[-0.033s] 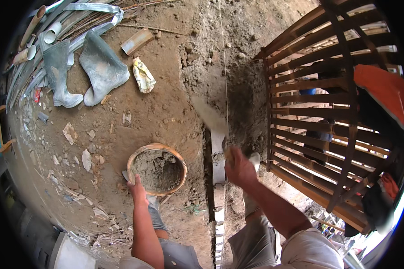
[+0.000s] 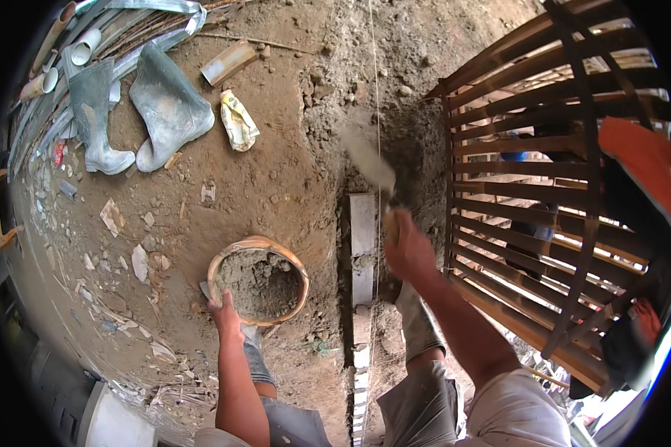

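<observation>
My left hand (image 2: pixel 227 316) grips the left lower rim of a round orange-brown container (image 2: pixel 259 243) holding grey, crumbly mortar. My right hand (image 2: pixel 408 247) is closed on the handle of a trowel (image 2: pixel 373 164). Its blade, blurred, is above the far end of a narrow row of pale blocks (image 2: pixel 362 221). A thin taut string (image 2: pixel 377 89) runs lengthwise beside the blocks, over rough soil and rubble (image 2: pixel 335 74).
A slatted wooden frame (image 2: pixel 522 185) stands at the right, with orange-and-black fabric (image 2: pixel 637 149) and partly hidden shapes. At upper left lie grey rubber boots (image 2: pixel 168 119), pipes (image 2: pixel 86 48), a crumpled bag (image 2: pixel 238 121) and a short channel piece (image 2: pixel 228 64). Debris (image 2: pixel 139 262) litters the dirt.
My right hand and the trowel have moved forward, away from me, and slightly right. My left hand with the container has shifted only slightly.
</observation>
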### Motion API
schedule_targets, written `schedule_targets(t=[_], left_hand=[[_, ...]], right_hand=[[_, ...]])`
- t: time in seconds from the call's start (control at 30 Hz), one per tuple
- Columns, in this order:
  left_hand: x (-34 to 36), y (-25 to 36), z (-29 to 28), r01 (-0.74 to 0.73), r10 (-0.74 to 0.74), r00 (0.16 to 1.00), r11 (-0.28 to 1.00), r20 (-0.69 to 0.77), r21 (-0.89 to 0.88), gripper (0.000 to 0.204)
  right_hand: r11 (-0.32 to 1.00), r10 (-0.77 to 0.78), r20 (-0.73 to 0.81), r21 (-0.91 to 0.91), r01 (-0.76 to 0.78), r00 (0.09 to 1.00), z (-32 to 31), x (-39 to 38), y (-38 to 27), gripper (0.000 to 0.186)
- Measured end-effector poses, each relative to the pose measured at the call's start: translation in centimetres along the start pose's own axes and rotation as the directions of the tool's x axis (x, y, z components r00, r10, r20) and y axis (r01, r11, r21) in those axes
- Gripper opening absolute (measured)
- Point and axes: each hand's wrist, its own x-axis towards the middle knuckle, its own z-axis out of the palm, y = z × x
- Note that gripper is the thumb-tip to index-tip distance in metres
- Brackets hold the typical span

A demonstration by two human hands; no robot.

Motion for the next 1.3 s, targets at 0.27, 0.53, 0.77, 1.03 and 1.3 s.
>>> schedule_targets(t=[0.27,0.53,0.77,1.03,1.3], left_hand=[[-3.1,2.9,3.1,-0.022,0.022,1.0,1.0,-0.001,-0.014,0.09],[-3.6,3.4,2.8,-0.005,0.005,1.0,0.999,0.005,-0.034,0.088],[-3.4,3.8,3.8,-0.049,0.049,0.999,0.998,-0.001,0.032,0.086],[-1.3,1.2,2.8,-0.157,0.157,0.987,0.987,-0.021,0.018,0.083],[-0.1,-0.2,1.4,-0.315,0.323,0.946,0.937,-0.032,0.154,0.06]], right_hand=[[0.991,-0.111,-0.368,-0.106,0.077,0.923,-1.6,23.5,-3.6,0.026],[0.983,0.113,-0.287,-0.105,-0.148,0.951,1.1,29.9,-5.1,0.025],[0.985,0.031,-0.227,-0.158,-0.069,0.973,2.5,22.1,1.5,0.025],[0.995,0.1,-0.196,0.007,-0.101,0.976,2.8,20.6,-0.5,0.031],[0.95,0.125,-0.13,0.301,-0.081,0.984,6.8,12.0,3.1,0.04]])
